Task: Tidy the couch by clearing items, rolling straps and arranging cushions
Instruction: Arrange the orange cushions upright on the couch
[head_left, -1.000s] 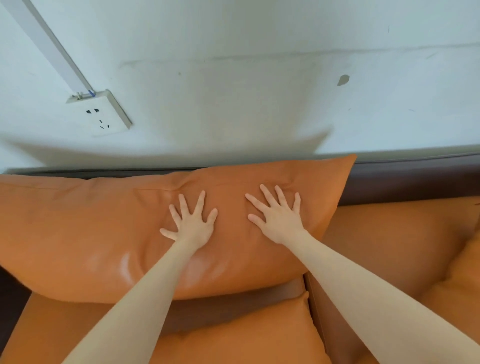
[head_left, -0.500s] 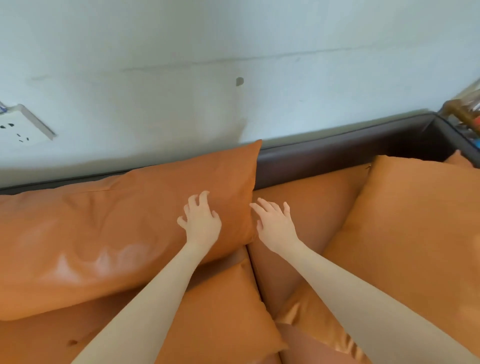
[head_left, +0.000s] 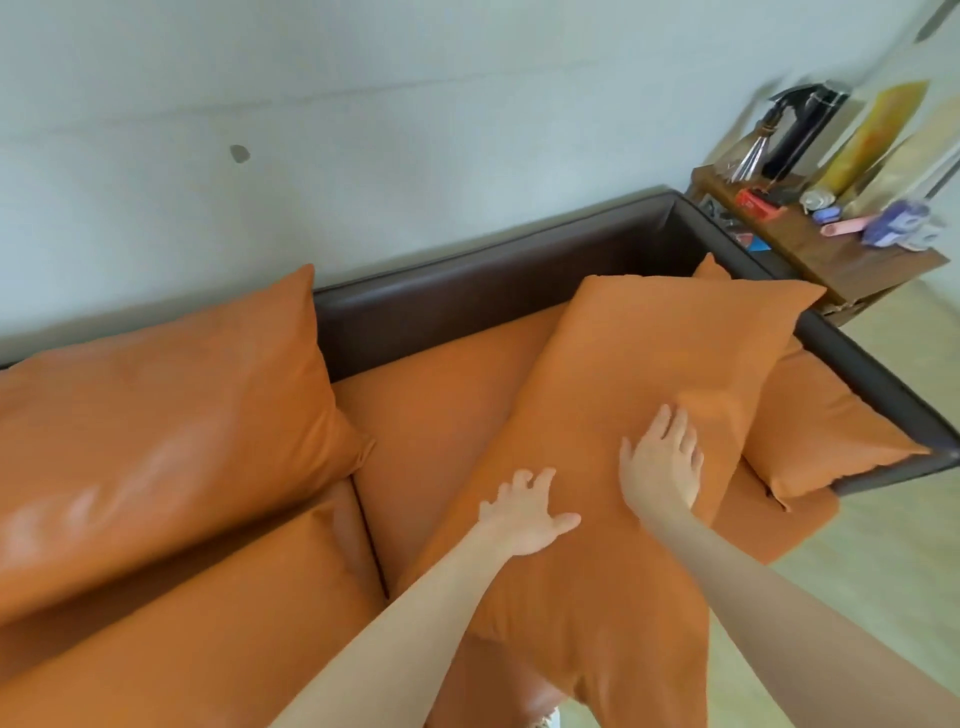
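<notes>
Currently, left hand (head_left: 524, 514) and right hand (head_left: 661, 462) rest spread, clamping nothing, on the slanted cushion (head_left: 623, 415), probably to reposition it against the backrest (head_left: 467, 291).

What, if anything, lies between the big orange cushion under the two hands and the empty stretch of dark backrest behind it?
Nothing visible does. The big orange cushion lies slanted across the seat, with both the left hand and right hand on it. Between it and the dark backrest there is only bare orange seat.
</notes>
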